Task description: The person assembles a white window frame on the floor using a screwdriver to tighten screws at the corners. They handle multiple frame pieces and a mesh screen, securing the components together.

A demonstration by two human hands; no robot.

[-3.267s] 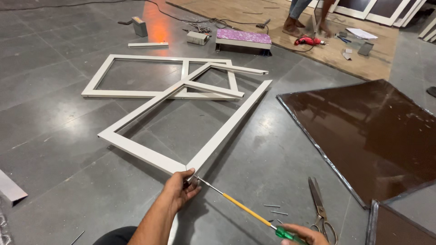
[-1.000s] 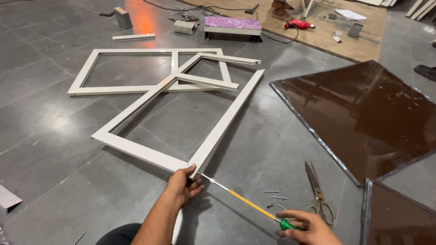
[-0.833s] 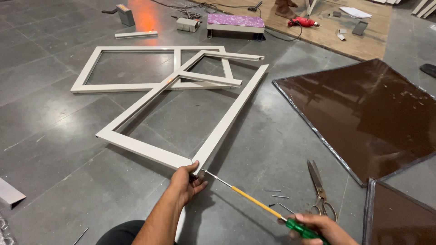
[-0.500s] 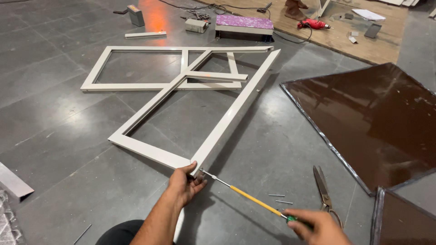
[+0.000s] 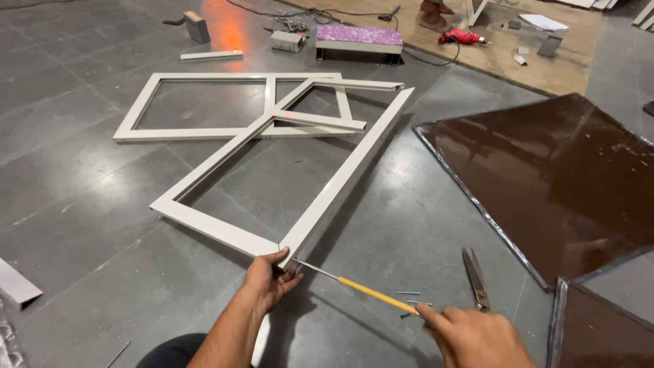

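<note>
the floor (image 5: pixel 88 225) is made of big grey tiles. a white frame (image 5: pixel 286 170) lies flat on it, and everything else is placed from that frame. behind it lies a second white frame (image 5: pixel 204 102), and the two overlap. right of the white frame lies a big dark brown sheet (image 5: pixel 565 170). near its closest corner, a little to the right, lie grey shears (image 5: pixel 475 276) and a few small nails (image 5: pixel 409 294). far behind it sit a purple box (image 5: pixel 359 37), a red drill (image 5: pixel 460 37) and a short white bar (image 5: pixel 211 55). far to its left lies a grey metal piece (image 5: pixel 17 283).
</note>
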